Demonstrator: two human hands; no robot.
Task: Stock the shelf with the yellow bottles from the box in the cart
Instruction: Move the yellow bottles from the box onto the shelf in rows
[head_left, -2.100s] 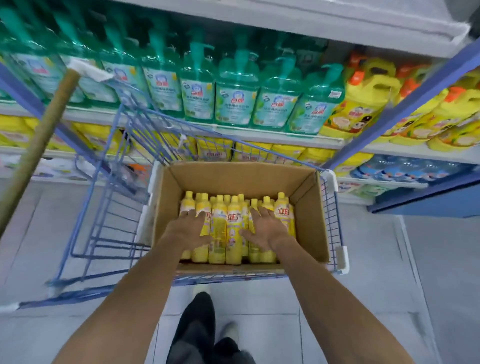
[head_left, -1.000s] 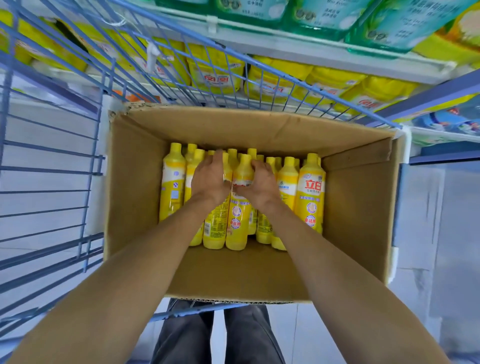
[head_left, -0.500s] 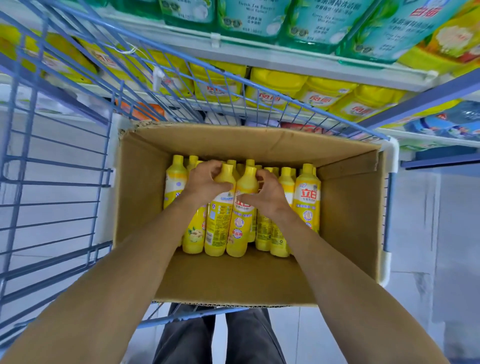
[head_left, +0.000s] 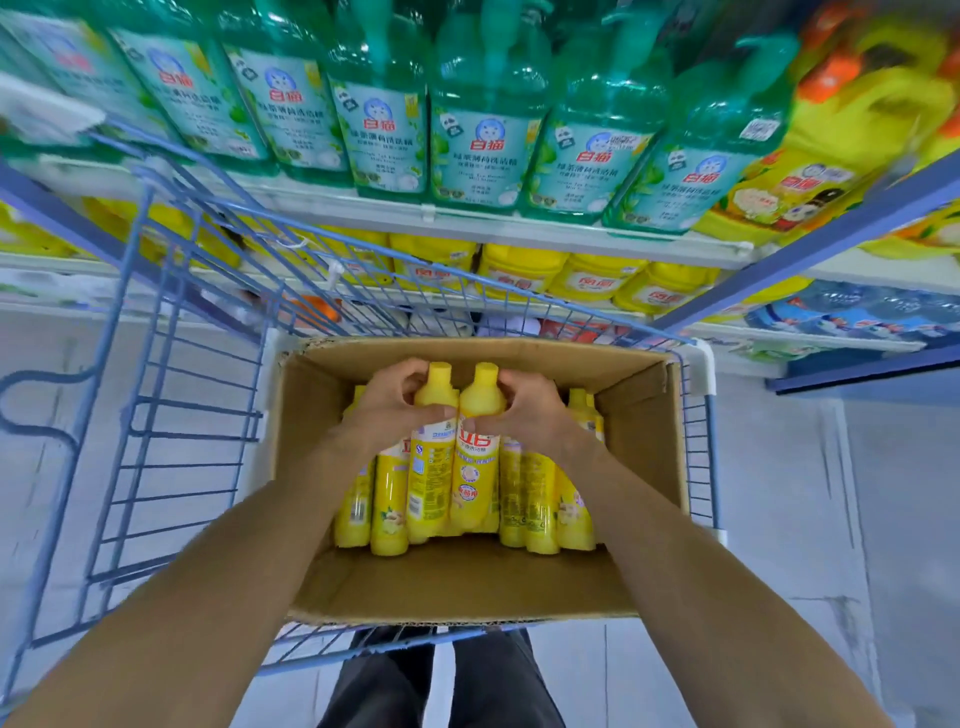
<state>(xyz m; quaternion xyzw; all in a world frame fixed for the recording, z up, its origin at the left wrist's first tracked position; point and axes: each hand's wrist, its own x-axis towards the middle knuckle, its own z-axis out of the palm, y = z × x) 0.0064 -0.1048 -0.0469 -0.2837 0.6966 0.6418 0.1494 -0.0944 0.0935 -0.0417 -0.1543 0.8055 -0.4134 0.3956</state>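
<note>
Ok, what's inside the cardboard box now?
Yellow bottles stand in the far half of the box, bare cardboard in front. The left hand and right hand each grip one. Hands hide the back rows.

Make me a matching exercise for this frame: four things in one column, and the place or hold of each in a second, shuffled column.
Things:
1. green pump bottles
2. cardboard box
3. left hand
4. right hand

Places:
A. in the blue cart
B. grips the right raised yellow bottle
C. on the upper shelf
D. grips the left raised yellow bottle

Pairs: 1-C, 2-A, 3-D, 4-B
</note>
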